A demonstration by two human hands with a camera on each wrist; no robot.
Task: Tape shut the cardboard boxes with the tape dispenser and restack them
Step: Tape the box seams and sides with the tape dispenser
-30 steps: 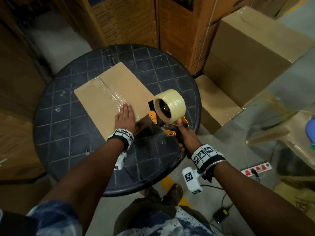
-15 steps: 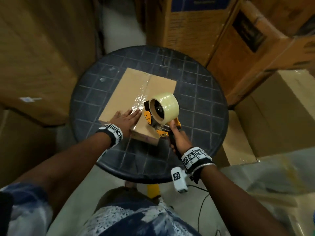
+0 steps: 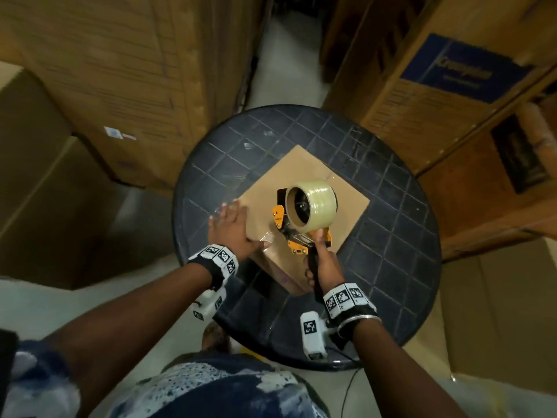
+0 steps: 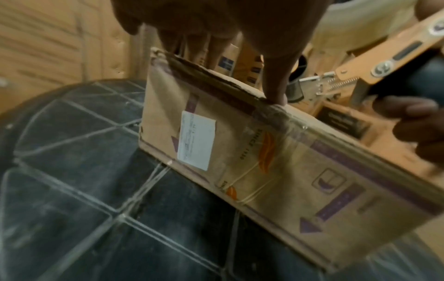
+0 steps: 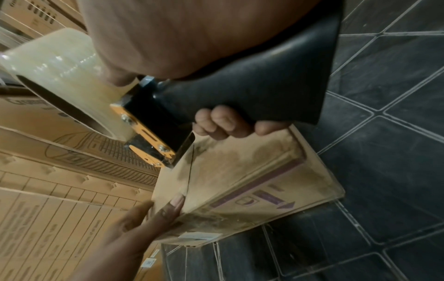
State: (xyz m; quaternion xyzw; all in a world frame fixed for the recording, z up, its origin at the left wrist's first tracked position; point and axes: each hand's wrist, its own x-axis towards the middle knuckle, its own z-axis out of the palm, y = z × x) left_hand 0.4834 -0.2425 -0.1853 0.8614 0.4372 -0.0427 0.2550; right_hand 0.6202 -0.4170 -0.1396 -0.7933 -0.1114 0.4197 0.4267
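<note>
My left hand (image 3: 230,226), grip released, flat on cardboard box (image 3: 346,203); right hand (image 3: 324,263) grasping tape dispenser (image 3: 304,212) handle.

One box (image 3: 313,188) on the desk (image 3: 391,236). One tape dispenser (image 3: 297,233), one tape roll (image 3: 319,206) on it. Two hands: left (image 3: 232,227), right (image 3: 324,267). Two wrist bands, one per wrist. One white label (image 4: 195,140) on the box side. Large cartons around the desk: at least five.

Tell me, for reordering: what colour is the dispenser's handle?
Black, on the dispenser; the right wrist view shows it best.
</note>
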